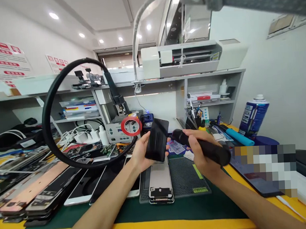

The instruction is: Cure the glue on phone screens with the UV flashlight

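Observation:
My left hand (140, 151) grips a black phone screen (156, 139) by its edges, tilted up with the glossy face towards me. Facing it from the right is a black flashlight (207, 146), with my right hand (199, 151) wrapped round its body. The flashlight's head is close to the panel's right edge but apart from it; whether it is lit I cannot tell. Below my left hand, a stack of phone display panels (160, 178) lies on a grey perforated mat (183, 177), the top one showing its pale back.
Many phone parts (42, 190) and white-framed screens (85, 185) cover the left side. A thick black hose (48, 132) loops over them from the rework station (118, 127). At right are a blue spray can (253, 117) and a dark tablet (254, 177). A lamp arm (134, 44) rises behind.

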The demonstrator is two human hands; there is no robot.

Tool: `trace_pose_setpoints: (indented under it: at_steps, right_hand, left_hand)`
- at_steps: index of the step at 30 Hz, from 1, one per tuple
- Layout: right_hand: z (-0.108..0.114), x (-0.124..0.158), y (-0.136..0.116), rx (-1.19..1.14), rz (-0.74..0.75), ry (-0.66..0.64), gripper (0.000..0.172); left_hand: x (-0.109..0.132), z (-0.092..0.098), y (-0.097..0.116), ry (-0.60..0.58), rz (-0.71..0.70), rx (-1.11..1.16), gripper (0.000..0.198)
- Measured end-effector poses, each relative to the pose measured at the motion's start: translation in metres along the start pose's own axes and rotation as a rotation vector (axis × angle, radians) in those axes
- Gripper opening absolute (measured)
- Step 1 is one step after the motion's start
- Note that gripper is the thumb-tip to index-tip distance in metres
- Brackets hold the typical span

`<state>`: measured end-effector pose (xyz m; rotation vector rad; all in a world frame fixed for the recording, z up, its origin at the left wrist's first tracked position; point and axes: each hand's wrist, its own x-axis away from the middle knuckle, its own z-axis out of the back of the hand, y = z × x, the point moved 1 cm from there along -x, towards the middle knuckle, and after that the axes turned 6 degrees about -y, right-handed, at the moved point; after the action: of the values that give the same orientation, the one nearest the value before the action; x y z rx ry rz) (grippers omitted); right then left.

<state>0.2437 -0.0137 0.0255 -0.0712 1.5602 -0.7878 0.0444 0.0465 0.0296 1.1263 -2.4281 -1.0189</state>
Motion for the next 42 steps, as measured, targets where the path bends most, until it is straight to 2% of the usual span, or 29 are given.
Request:
trace_pose_setpoints:
  at_steps: [2, 6, 9, 11, 17, 19, 26, 30, 35, 42]
  right_hand:
    - [0.002, 0.002, -0.013, -0.012, 0.134, -0.053, 0.005]
    - [0.002, 0.014, -0.039, 0.005, 0.484, -0.298, 0.023]
    - [0.004, 0.022, -0.054, 0.108, 0.611, -0.415, 0.024]
    - [0.005, 0.025, -0.058, 0.156, 0.620, -0.452, 0.023]
    - [0.006, 0.028, -0.055, 0.173, 0.677, -0.484, 0.031]
    - [0.006, 0.027, -0.055, 0.186, 0.682, -0.479, 0.028]
    - [0.007, 0.017, -0.059, 0.199, 0.693, -0.398, 0.021]
    - [0.010, 0.015, -0.059, 0.213, 0.676, -0.383, 0.020]
    - [0.010, 0.014, -0.058, 0.222, 0.683, -0.378, 0.019]
    - [0.014, 0.014, -0.052, 0.194, 0.683, -0.386, 0.020]
  left_hand:
    - [-0.002, 0.001, -0.003, 0.030, -0.011, -0.016, 0.047]
    - [-0.003, 0.002, -0.006, 0.064, -0.058, 0.000, 0.037]
    - [-0.002, 0.002, -0.008, -0.008, -0.034, -0.020, 0.045]
    - [-0.002, 0.002, -0.008, -0.030, -0.007, -0.033, 0.049]
    - [0.001, -0.002, -0.010, 0.014, 0.020, -0.042, 0.051]
    - [0.002, -0.004, -0.011, 0.002, 0.016, -0.036, 0.050]
    - [0.004, -0.004, -0.013, 0.059, -0.055, 0.020, 0.032]
    - [0.004, -0.005, -0.013, 0.007, -0.056, 0.048, 0.033]
    - [0.006, -0.005, -0.013, 0.004, -0.032, 0.052, 0.035]
    - [0.005, -0.004, -0.013, -0.050, 0.008, -0.034, 0.047]
